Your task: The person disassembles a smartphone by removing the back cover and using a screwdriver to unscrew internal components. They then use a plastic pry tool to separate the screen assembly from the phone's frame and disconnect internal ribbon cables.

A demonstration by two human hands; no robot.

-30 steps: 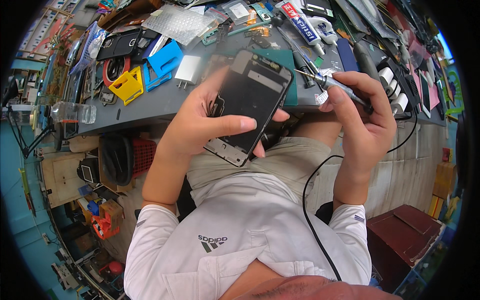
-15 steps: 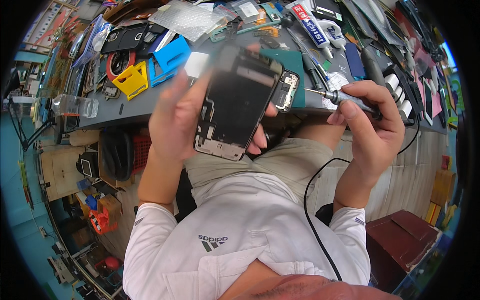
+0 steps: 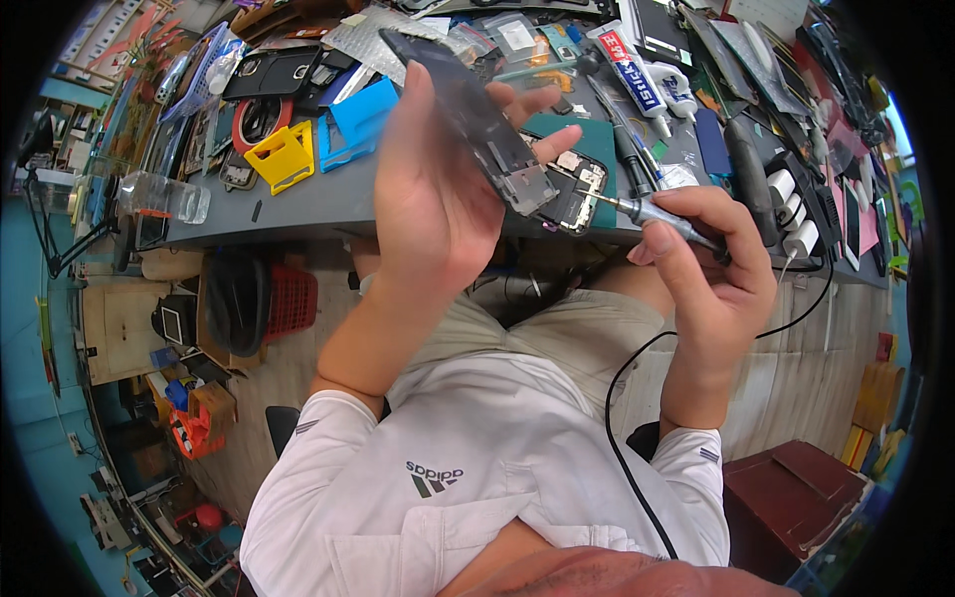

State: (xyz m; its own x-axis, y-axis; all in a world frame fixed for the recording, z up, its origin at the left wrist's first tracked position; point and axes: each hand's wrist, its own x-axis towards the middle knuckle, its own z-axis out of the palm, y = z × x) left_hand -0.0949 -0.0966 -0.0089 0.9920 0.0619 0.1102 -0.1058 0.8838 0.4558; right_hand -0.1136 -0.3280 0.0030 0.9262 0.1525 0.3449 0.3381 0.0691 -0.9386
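Note:
My left hand (image 3: 438,214) holds a dark phone screen assembly (image 3: 465,114) raised and tilted, its fingertips showing past the right edge. Below it an opened phone body (image 3: 577,199) with exposed parts rests at the front of the green mat (image 3: 597,139). My right hand (image 3: 716,279) grips a silver pen-shaped tool (image 3: 662,219) with a thin metal tip. That tip points left and lies over the phone body; I cannot tell whether it touches. A black cord runs down from the right side past my shirt.
The grey desk (image 3: 279,214) carries a yellow stand (image 3: 281,157), a blue stand (image 3: 353,124), a tube (image 3: 629,75), bubble wrap (image 3: 363,40), a dark cylinder (image 3: 746,174) and a power strip with plugs (image 3: 801,209). Below stand a red basket (image 3: 293,303) and a maroon box (image 3: 791,493).
My left hand has moved rightward and tilted the screen up off the phone body, now more visible. My right hand has moved slightly down, and the tool's tip is now over the phone body.

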